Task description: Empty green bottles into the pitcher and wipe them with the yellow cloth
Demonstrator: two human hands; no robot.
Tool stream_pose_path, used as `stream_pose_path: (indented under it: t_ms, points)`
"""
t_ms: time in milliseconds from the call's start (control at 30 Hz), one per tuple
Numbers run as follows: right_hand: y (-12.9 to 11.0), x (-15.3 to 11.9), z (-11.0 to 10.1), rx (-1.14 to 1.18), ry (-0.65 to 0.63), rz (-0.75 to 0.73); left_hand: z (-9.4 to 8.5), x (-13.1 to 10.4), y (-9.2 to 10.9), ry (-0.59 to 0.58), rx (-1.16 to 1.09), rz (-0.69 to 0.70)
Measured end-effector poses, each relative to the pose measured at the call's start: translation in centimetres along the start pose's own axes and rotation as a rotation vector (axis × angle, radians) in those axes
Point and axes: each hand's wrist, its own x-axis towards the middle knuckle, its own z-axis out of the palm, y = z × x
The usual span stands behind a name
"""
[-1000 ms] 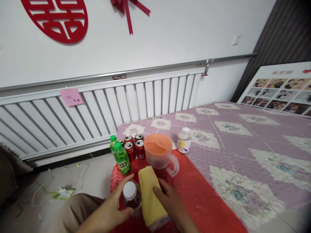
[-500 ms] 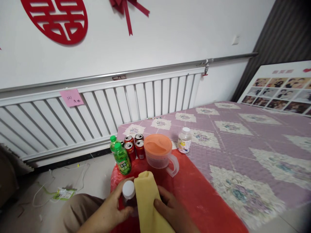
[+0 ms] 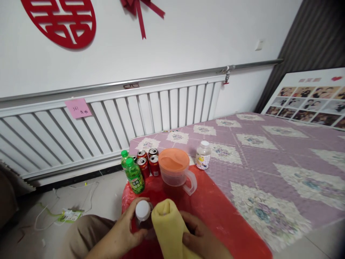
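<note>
My left hand (image 3: 129, 230) is wrapped round a clear bottle with a white cap (image 3: 142, 210), upright at the near end of the red-covered table (image 3: 215, 201). Just to its right, my right hand (image 3: 198, 232) grips a folded yellow cloth (image 3: 169, 230), whose rolled end points away from me. A small gap shows between the cloth and the capped bottle. Beyond my hands stands a clear pitcher (image 3: 174, 167) with an orange lid and a handle on its right.
Two green bottles (image 3: 134, 176) and several red cans (image 3: 154, 165) stand left of the pitcher. A white-capped jar (image 3: 203, 155) is to its right, beside the quilted bed (image 3: 256, 162). A white radiator (image 3: 121, 118) lines the wall.
My right hand has moved slightly right and down with the yellow cloth, and the cloth's rolled end now faces me more. My left hand remains round the bottle.
</note>
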Motion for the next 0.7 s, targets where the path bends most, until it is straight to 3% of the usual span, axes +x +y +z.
stream_pose_path:
  t_ms: [167, 433, 533, 700]
  points:
    - [0.6, 1.9, 0.7, 0.057, 0.035, -0.016, -0.3, 0.0, 0.4, -0.056, -0.016, 0.016]
    - [2.5, 3.7, 0.4, -0.207, 0.190, 0.051, -0.8, -0.2, 1.3, -0.079, 0.043, -0.012]
    - [2.6, 3.6, 0.4, -0.138, 0.194, 0.030, 0.0, -0.2, 0.4, 0.009, 0.018, -0.028]
    - [2.0, 3.2, 0.9, 0.124, 0.151, -0.011, 0.6, 0.2, -0.5, 0.285, 0.109, -0.036]
